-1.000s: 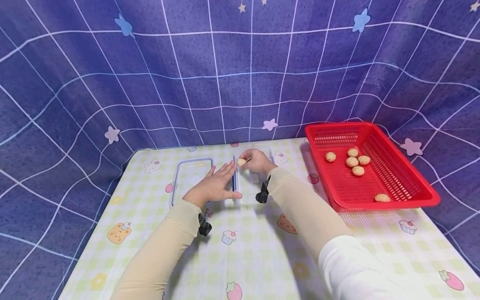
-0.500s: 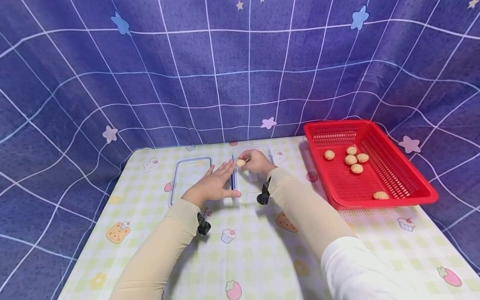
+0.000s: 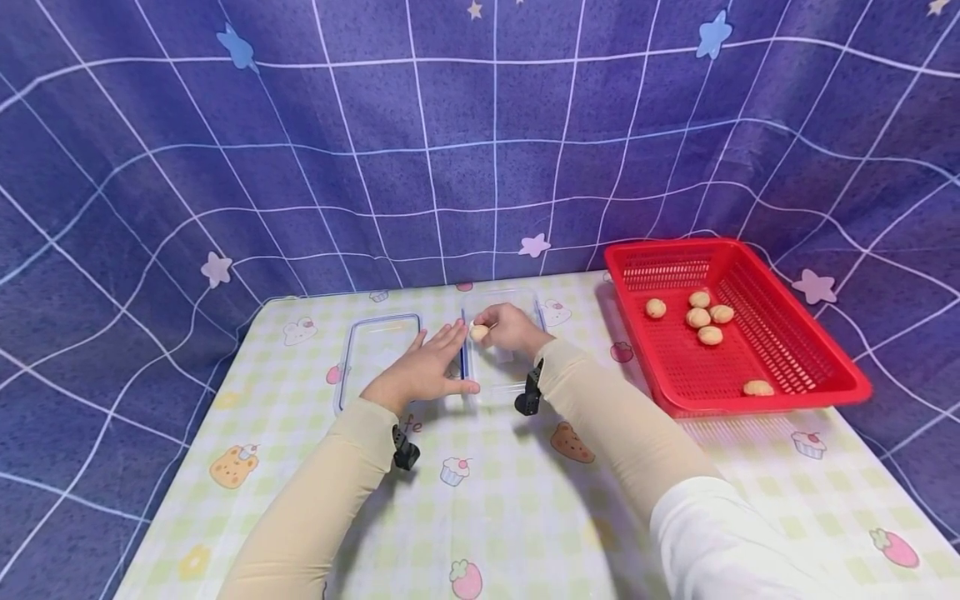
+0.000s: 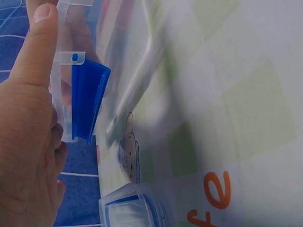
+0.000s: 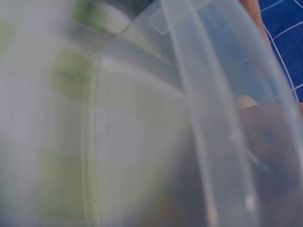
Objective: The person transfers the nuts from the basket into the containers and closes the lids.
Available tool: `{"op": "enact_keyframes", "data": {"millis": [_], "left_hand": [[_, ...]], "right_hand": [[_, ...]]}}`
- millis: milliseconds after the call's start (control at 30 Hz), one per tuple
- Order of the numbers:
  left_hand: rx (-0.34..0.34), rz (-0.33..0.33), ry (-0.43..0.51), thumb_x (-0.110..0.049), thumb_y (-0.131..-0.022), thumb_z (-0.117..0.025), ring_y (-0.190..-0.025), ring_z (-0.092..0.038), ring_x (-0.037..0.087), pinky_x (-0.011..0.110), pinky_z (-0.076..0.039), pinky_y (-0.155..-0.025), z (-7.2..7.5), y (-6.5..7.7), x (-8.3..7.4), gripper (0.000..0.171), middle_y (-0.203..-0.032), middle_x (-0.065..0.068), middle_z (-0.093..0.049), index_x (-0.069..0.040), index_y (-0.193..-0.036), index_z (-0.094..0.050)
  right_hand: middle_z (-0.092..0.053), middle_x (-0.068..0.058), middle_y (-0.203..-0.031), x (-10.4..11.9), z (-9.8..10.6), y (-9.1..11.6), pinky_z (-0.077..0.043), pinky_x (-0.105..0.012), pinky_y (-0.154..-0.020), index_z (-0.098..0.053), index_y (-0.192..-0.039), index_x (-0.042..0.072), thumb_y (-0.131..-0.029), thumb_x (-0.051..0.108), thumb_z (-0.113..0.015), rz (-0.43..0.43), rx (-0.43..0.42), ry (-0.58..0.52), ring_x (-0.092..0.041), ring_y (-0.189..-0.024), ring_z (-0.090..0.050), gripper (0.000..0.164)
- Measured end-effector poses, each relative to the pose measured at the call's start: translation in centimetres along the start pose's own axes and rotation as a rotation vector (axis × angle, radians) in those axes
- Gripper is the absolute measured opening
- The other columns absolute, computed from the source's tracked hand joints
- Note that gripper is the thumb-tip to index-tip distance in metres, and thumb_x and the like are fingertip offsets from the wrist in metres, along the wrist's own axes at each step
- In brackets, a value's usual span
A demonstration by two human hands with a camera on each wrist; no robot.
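Note:
A clear plastic box (image 3: 491, 393) stands near the back of the table, with a blue latch (image 4: 87, 101) along its left side. My left hand (image 3: 418, 372) rests against that side, fingers straight and spread, thumb at the rim. Inside the box's outline, my right hand (image 3: 514, 327) pinches a walnut (image 3: 479, 332) between thumb and fingers. Through the cloudy box wall (image 5: 203, 123), the right wrist view shows part of the walnut (image 5: 246, 101) and blurred fingers. Left of the box lies a clear lid (image 3: 343, 367) with a blue edge, partly covered by my left hand.
A red slotted basket (image 3: 667, 379) sits at the right, tilted in view, with several walnuts (image 3: 698, 317) in it. Behind the table (image 3: 390, 533), with its checked cloth, hangs a blue grid-patterned curtain (image 3: 480, 192).
My right hand has moved slightly lower and nearer within the box's outline, still pinching the walnut. My left hand stays against the box. The head view has drifted a little.

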State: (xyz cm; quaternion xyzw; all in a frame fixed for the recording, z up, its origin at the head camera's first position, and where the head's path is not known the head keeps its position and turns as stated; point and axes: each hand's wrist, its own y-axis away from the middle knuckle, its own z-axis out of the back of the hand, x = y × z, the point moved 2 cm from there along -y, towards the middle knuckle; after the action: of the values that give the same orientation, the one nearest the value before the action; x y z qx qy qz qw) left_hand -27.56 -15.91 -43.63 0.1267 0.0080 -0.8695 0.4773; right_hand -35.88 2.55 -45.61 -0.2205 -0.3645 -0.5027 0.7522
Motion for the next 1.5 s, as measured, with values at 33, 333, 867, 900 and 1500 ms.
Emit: {"op": "enact_keyframes", "data": {"millis": [33, 333, 867, 900, 1500], "left_hand": [[-0.002, 0.001, -0.001, -0.071, -0.089, -0.059, -0.156, -0.009, 0.029, 0.056, 0.002, -0.123, -0.02, -0.02, 0.02, 0.110, -0.170, 0.008, -0.004, -0.006, -0.163, -0.011], [-0.003, 0.003, 0.011, -0.073, -0.088, -0.057, -0.156, -0.007, 0.029, 0.055, 0.003, -0.123, 0.08, 0.03, 0.02, 0.110, -0.170, 0.007, -0.003, -0.007, -0.163, -0.010], [-0.013, -0.007, 0.009, -0.073, -0.087, -0.060, -0.155, -0.010, 0.031, 0.057, 0.001, -0.123, 0.11, 0.02, 0.08, 0.112, -0.170, 0.009, -0.004, -0.005, -0.162, -0.012], [-0.012, -0.008, 0.007, -0.073, -0.087, -0.059, -0.155, -0.010, 0.032, 0.057, 0.001, -0.123, 0.11, 0.03, 0.08, 0.112, -0.170, 0.010, -0.004, -0.005, -0.162, -0.011], [0.009, 0.006, 0.010, -0.078, -0.085, -0.056, -0.156, -0.005, 0.027, 0.055, 0.003, -0.123, -0.27, -0.26, 0.27, 0.115, -0.170, 0.007, 0.000, -0.008, -0.163, -0.007]], "right_hand": [[-0.073, -0.010, -0.110, 0.00, -0.04, 0.01, -0.050, -0.031, -0.093, -0.071, -0.117, 0.002, -0.080, 0.001, -0.079, 0.002, 0.003, -0.002, -0.018, -0.095, -0.062, 0.038], [-0.075, -0.011, -0.107, 0.06, -0.17, 0.04, -0.051, -0.029, -0.092, -0.072, -0.116, 0.001, -0.079, -0.001, -0.079, 0.027, 0.003, 0.015, -0.016, -0.092, -0.064, 0.038], [-0.074, -0.008, -0.116, -0.03, -0.58, -0.18, -0.050, -0.033, -0.099, -0.072, -0.120, 0.005, -0.076, 0.003, -0.083, 0.023, 0.005, 0.103, -0.020, -0.101, -0.067, 0.045], [-0.074, -0.009, -0.117, -0.02, -0.58, -0.15, -0.050, -0.033, -0.099, -0.072, -0.120, 0.004, -0.076, 0.002, -0.083, 0.021, 0.004, 0.100, -0.020, -0.101, -0.067, 0.045], [-0.074, -0.010, -0.114, -0.33, -0.71, -0.22, -0.050, -0.032, -0.096, -0.071, -0.119, 0.003, -0.077, 0.001, -0.081, -0.009, 0.001, 0.065, -0.019, -0.098, -0.065, 0.044]]}}
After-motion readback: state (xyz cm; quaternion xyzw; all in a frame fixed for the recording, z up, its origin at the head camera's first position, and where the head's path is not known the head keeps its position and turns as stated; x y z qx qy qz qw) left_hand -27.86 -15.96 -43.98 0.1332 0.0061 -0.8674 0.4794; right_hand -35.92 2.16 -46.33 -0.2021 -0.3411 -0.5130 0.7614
